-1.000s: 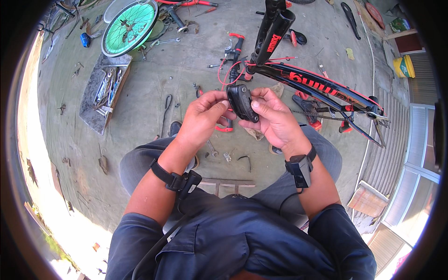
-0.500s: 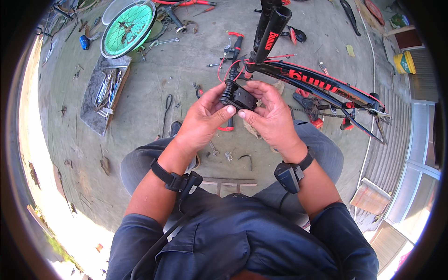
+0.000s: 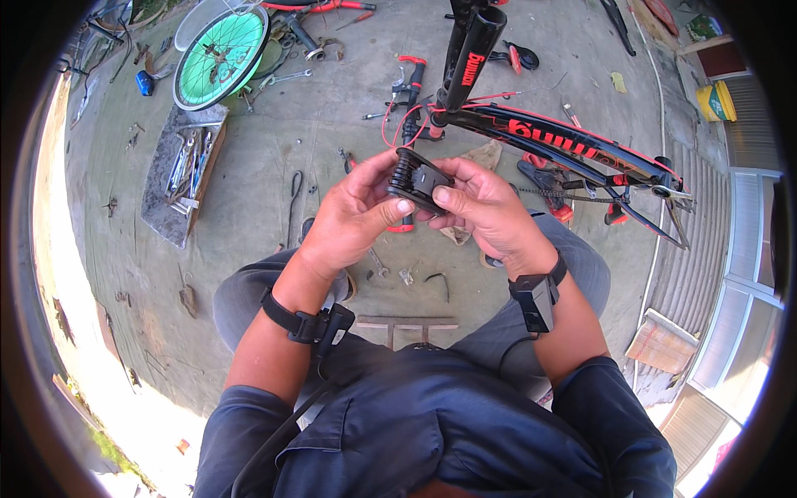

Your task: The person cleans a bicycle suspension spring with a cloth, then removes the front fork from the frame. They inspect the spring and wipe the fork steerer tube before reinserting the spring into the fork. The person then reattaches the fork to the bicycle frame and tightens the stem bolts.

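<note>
Between my two hands is a black folding multi-tool [image 3: 419,178] with a row of folded bits along its side, held in front of my lap. My left hand [image 3: 357,212] grips its left end, thumb at the lower edge. My right hand [image 3: 486,212] grips the right end, with the thumb pressed on the tool's body. Just beyond the tool lies a black and red handlebar [image 3: 411,87] with red cables. Up and to the right stands a black bicycle frame [image 3: 556,141] with red lettering.
A metal tray of wrenches [image 3: 184,174] lies at left, below a green-rimmed wheel [image 3: 220,62]. A red and black power tool [image 3: 541,178] sits under the frame. Loose wrenches [image 3: 380,267] and small parts lie on the grey floor. A yellow bucket [image 3: 716,102] stands at far right.
The multi-tool has been turned so that its row of folded bits faces up. My right thumb has moved up onto the tool's body since half a second ago.
</note>
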Demonstrator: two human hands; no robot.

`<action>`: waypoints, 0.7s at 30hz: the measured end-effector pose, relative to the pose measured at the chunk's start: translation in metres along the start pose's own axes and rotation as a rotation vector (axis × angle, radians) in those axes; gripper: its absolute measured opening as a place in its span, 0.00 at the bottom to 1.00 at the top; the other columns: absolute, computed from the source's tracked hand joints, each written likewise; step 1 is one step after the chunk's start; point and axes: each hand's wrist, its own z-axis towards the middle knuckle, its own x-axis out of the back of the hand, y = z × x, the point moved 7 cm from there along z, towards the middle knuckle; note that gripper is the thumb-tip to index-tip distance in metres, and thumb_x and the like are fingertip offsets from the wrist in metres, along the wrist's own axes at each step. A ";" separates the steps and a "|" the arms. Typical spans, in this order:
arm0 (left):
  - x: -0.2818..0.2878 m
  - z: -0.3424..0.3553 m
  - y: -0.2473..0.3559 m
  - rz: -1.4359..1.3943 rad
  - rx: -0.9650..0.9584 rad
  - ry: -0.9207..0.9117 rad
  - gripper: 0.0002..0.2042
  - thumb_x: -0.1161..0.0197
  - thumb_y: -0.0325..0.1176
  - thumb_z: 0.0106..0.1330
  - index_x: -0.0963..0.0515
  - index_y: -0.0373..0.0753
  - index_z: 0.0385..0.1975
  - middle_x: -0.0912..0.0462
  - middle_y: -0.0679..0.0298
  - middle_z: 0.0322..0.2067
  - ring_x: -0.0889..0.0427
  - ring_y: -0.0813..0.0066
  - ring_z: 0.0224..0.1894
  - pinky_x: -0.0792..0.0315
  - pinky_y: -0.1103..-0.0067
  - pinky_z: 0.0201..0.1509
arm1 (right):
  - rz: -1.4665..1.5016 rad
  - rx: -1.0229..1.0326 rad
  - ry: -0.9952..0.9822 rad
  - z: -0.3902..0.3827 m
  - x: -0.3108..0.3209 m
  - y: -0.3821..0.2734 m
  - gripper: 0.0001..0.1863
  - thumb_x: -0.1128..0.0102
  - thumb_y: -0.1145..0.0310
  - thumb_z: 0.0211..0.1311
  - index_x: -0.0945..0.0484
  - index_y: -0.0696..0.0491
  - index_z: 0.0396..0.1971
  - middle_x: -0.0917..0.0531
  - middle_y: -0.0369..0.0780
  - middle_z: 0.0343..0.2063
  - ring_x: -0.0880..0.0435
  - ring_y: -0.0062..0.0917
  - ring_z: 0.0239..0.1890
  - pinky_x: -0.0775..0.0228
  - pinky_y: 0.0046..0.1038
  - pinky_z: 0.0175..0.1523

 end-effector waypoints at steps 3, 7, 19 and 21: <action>0.001 -0.001 0.000 0.005 -0.003 -0.010 0.31 0.34 0.21 0.66 0.34 0.41 0.69 0.30 0.59 0.67 0.30 0.67 0.67 0.34 0.68 0.70 | 0.009 0.004 0.012 0.000 0.001 0.001 0.25 0.34 0.65 0.68 0.30 0.61 0.58 0.19 0.40 0.47 0.15 0.22 0.42 0.18 0.25 0.46; 0.003 -0.001 -0.002 0.012 0.024 0.009 0.31 0.34 0.21 0.66 0.34 0.42 0.69 0.30 0.59 0.67 0.30 0.67 0.67 0.34 0.68 0.70 | -0.008 0.006 0.048 0.001 0.002 0.002 0.23 0.34 0.67 0.67 0.30 0.60 0.56 0.19 0.41 0.47 0.15 0.23 0.40 0.18 0.25 0.44; -0.007 -0.002 0.000 -0.063 0.086 -0.080 0.30 0.31 0.29 0.66 0.33 0.40 0.68 0.24 0.59 0.61 0.25 0.67 0.63 0.31 0.68 0.67 | 0.071 -0.106 -0.076 -0.001 -0.005 0.014 0.23 0.36 0.55 0.69 0.28 0.56 0.53 0.18 0.37 0.41 0.15 0.20 0.37 0.27 0.17 0.34; -0.006 -0.002 0.000 -0.035 0.074 -0.082 0.30 0.30 0.29 0.65 0.32 0.40 0.68 0.23 0.58 0.60 0.25 0.67 0.63 0.30 0.68 0.66 | 0.077 -0.105 -0.092 -0.001 -0.006 0.015 0.24 0.36 0.54 0.69 0.27 0.56 0.54 0.18 0.36 0.41 0.15 0.19 0.37 0.27 0.17 0.35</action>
